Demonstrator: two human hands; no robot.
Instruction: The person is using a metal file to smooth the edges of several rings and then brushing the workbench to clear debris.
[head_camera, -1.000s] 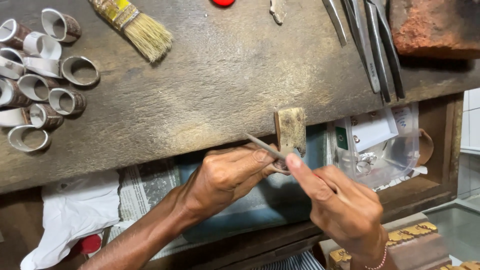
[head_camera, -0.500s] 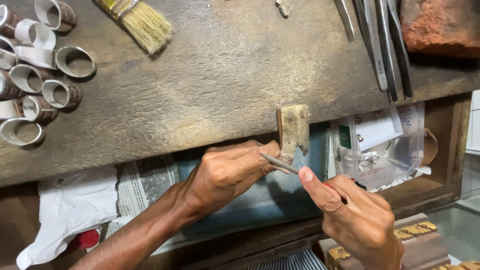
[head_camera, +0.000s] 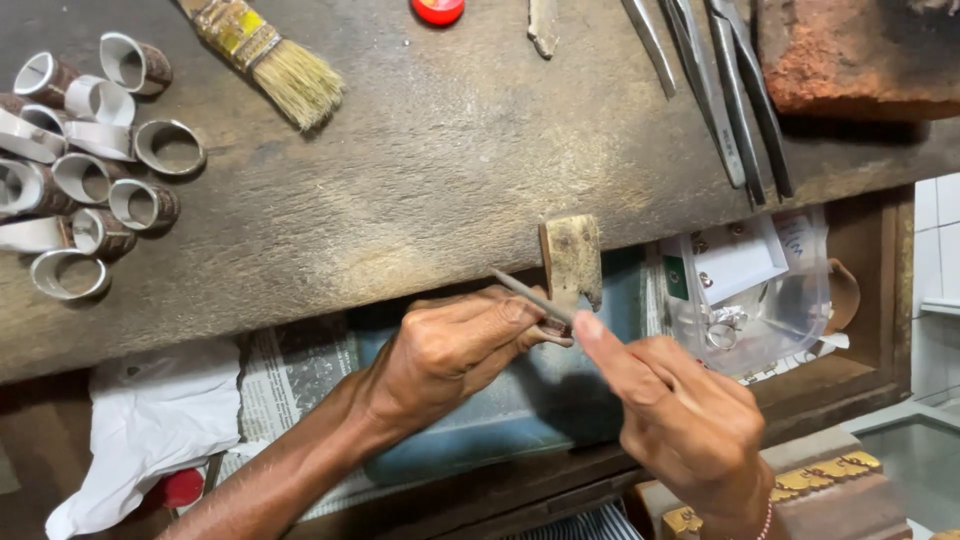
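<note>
My left hand (head_camera: 455, 350) pinches a small metal piece against the wooden bench peg (head_camera: 572, 260) that sticks out from the workbench edge; the piece itself is mostly hidden by my fingertips. My right hand (head_camera: 680, 420) grips a thin metal file (head_camera: 530, 297), index finger laid along it. The file's tip lies across my left fingers at the peg. Both hands hover over the open drawer below the bench.
Several metal ring bands (head_camera: 85, 170) lie at the bench's left. A paintbrush (head_camera: 275, 60), pliers and tweezers (head_camera: 715, 90), a red cap (head_camera: 437, 10) and a reddish brick (head_camera: 860, 55) lie along the back. The drawer holds newspaper (head_camera: 295, 370), white cloth (head_camera: 150, 425) and a plastic bag (head_camera: 750, 300).
My right hand has slid the file back and forth across the piece held at the peg. The left hand stays in place.
</note>
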